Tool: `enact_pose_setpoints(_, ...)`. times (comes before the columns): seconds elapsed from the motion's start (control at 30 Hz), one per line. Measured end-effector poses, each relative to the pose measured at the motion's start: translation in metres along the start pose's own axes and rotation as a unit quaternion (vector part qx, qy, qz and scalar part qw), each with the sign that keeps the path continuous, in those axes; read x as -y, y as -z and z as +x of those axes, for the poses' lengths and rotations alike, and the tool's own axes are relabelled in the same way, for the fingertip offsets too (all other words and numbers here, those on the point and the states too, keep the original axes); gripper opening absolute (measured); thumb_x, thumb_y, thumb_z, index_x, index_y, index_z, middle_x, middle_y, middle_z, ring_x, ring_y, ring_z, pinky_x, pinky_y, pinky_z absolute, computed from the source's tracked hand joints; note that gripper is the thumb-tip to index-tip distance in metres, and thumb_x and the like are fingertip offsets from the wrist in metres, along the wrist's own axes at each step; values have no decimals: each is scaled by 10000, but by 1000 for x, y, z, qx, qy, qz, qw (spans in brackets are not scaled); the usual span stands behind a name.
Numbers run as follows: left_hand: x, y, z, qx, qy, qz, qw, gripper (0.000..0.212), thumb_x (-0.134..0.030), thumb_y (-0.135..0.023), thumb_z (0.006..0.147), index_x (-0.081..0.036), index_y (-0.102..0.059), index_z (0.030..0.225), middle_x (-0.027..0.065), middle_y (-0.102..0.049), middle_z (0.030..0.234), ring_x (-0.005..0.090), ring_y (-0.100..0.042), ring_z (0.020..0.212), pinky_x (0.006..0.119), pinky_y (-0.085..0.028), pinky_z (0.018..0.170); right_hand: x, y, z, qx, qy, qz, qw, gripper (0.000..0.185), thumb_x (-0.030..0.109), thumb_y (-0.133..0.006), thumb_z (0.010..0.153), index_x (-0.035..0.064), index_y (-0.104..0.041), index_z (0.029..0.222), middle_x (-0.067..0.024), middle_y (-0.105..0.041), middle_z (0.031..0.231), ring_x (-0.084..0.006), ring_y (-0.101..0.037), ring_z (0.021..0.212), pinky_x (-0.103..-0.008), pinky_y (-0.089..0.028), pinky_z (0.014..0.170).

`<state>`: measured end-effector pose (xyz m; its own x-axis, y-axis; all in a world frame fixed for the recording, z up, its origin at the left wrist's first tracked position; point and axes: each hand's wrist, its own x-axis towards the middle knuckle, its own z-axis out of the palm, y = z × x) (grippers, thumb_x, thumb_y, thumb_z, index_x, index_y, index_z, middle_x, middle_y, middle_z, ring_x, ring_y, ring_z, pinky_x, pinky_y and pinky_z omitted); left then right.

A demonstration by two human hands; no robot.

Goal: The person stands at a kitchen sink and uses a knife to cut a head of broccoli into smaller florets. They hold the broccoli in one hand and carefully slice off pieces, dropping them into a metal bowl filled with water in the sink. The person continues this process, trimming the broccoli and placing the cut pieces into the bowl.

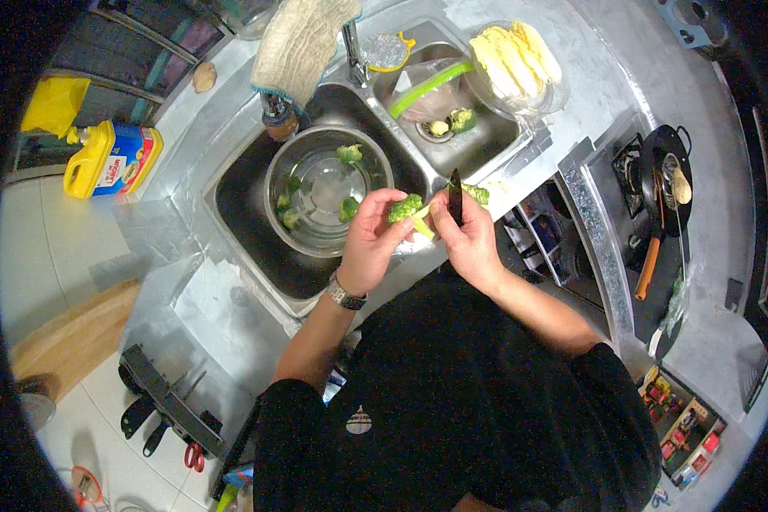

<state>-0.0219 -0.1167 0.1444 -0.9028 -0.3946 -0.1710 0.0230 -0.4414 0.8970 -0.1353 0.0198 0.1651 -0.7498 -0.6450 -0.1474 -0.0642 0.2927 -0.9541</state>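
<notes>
Near the sink's front edge, my left hand (374, 233) holds a broccoli floret (405, 208) by its head, its pale stem pointing right. My right hand (466, 233) grips a dark-bladed knife (455, 197) with the blade pointing up and away, and its thumb and fingertips touch the stem. Left of my hands, a round metal bowl (272, 192) with several florets in water stands in the larger sink basin. Another piece of broccoli (477, 194) lies just behind my right hand. In the smaller basin, broccoli pieces (463, 120) lie by the drain beside a green-edged plastic bag (430, 96).
A clear bowl of yellow-white leaves (515, 61) stands at the back right. A cloth (304, 51) hangs by the faucet (356, 64). Far left is a yellow detergent jug (112, 160); at right a wok (656, 173) sits on the stove. A knife rack (169, 403) is at lower left.
</notes>
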Motion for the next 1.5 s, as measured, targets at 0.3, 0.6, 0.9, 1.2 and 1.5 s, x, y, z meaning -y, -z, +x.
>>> enact_pose_setpoints(0.3, -2, 0, 0, -4, -4, 11, 1000, 427, 33, -601, 942, -38, -462, 1338, 53, -595, 1145, 105, -594, 994, 268, -550, 816, 23, 13, 11, 73, 155, -148, 974, 131, 115, -667, 889, 26, -620, 973, -151, -648, 820, -339, -652, 716, -416, -520, 639)
enact_pose_setpoints(0.6, -14, 0, -2, 21, 14, 59, 998, 299, -23, -550, 991, -11, -552, 1289, 54, -604, 1175, 103, -610, 988, 277, -550, 851, 23, 12, 13, 110, 247, -175, 947, 162, 49, -666, 808, 29, -614, 961, -149, -648, 862, -372, -655, 816, -452, -527, 705)
enact_pose_setpoints(0.9, -2, -13, -2, -34, -23, -58, 997, 295, -32, -513, 1008, -14, -523, 1302, 50, -594, 1153, 98, -600, 1002, 268, -533, 868, 22, 1, 0, 40, 96, -62, 993, 114, 32, -639, 867, 13, -610, 977, -158, -645, 860, -369, -653, 808, -433, -522, 708)
enact_pose_setpoints(1.2, -36, -6, 4, 18, 95, 22, 995, 317, -102, -537, 1019, -46, -525, 1331, 50, -604, 1141, 109, -623, 995, 272, -583, 781, 18, 22, 18, 127, 309, -258, 907, 347, -22, -649, 674, 57, -631, 1011, -121, -644, 968, -337, -640, 928, -435, -552, 792)
enact_pose_setpoints(1.5, -22, -4, 7, -15, -29, 131, 991, 242, -56, -591, 981, -21, -606, 1220, 56, -674, 1049, 105, -642, 885, 248, -548, 769, 18, 18, 12, 87, 284, -208, 932, 381, -45, -647, 659, 74, -644, 1022, -101, -664, 1000, -328, -649, 935, -418, -553, 798)
